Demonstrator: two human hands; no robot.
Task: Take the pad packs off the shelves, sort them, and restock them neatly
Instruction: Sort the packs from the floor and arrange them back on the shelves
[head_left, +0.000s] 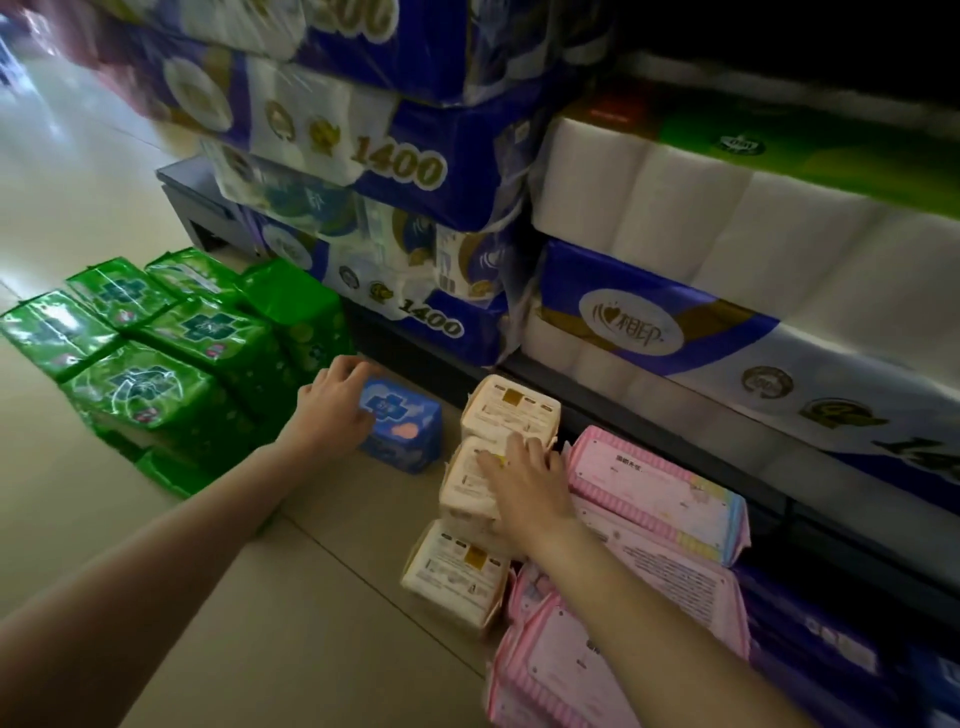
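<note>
left hand (332, 405) grips blue pack (402, 423); right hand (524, 486) rests on cream pack (467, 478).

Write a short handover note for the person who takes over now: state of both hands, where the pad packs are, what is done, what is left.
Left hand: grips the small blue plastic pad pack on the floor.
Right hand: fingers lie flat on the middle of three cream plastic pad packs.
Done: packs are on the tiled floor, grouped by colour: shiny green plastic packs left, cream in a row, pink striped packs right.
Left: finish sorting, restock all neatly. No pad pack seen on the shelf.
</note>
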